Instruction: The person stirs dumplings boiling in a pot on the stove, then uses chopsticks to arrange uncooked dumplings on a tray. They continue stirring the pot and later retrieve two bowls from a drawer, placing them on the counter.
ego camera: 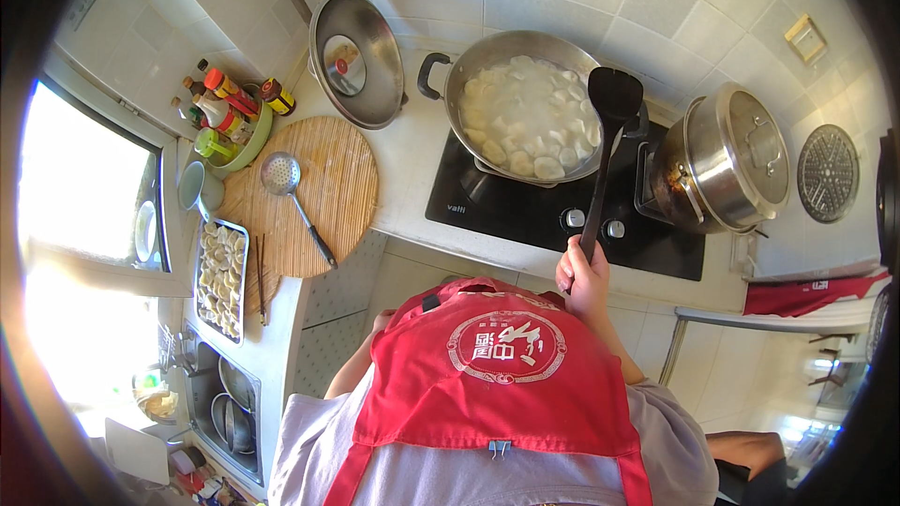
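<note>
My right hand (pixel 585 280) grips the handle of a black spatula (pixel 614 97), its blade raised over the right rim of a steel wok (pixel 452 95). Many pale dumplings (pixel 520 161) float in the wok's cloudy water. The wok stands on the left side of a black glass Vatti cooktop (pixel 485 207) with two silver knobs. Of my left hand (pixel 384 320), only a bit shows at the left edge of my red apron (pixel 506 393); its fingers are hidden, so its grip cannot be told.
A lidded steel pot (pixel 710 161) occupies the cooktop's right side. Left lie a wok lid (pixel 373 49), a skimmer (pixel 281 173) on a round wooden board (pixel 344 169), chopsticks (pixel 261 281), and a tray of dumplings (pixel 222 281). A sink (pixel 204 429) holds pans. Another person's limb (pixel 749 451) shows lower right.
</note>
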Motion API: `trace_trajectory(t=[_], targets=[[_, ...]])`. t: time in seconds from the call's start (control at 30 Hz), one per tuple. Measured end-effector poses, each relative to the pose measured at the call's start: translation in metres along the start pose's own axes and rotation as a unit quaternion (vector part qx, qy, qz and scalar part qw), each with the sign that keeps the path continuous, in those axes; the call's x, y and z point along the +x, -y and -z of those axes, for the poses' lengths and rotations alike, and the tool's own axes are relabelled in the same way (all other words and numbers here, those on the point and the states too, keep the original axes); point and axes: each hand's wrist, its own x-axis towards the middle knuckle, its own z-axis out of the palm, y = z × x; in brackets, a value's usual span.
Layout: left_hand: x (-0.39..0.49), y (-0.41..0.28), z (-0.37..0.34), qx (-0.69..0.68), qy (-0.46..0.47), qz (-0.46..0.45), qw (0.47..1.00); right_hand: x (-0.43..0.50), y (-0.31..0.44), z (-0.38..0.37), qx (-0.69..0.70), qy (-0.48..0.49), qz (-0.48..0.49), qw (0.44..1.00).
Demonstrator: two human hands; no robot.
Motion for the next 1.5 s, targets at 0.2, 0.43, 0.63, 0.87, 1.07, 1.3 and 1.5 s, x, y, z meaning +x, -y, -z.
trace_trajectory(t=[0.2,0.43,0.63,0.87,1.07,1.3,1.5], targets=[[-0.049,-0.05,0.014,0.004,-0.037,-0.028,0.999,-0.002,-0.006,-0.001,-0.013,0.005,0.002,1.0],[-0.223,-0.299,0.048,-0.174,0.037,-0.272,0.946,0.005,-0.027,-0.02,-0.038,0.179,0.014,0.983],[-0.299,-0.385,0.035,-0.245,0.321,-0.418,0.813,0.014,-0.051,-0.092,-0.085,0.302,-0.047,0.948],[-0.281,-0.365,0.054,-0.356,0.088,-0.317,0.875,0.038,-0.12,-0.115,-0.247,0.393,-0.126,0.877],[-0.169,-0.326,0.103,-0.366,-0.043,-0.262,0.892,0.075,-0.199,-0.028,-0.343,0.329,-0.179,0.862],[-0.049,-0.283,0.134,-0.199,-0.067,-0.165,0.964,0.02,-0.254,0.203,-0.334,-0.046,-0.491,0.803],[0.009,-0.262,0.149,-0.117,-0.217,-0.182,0.952,0.033,-0.224,0.274,0.262,-0.361,-0.183,0.876]])
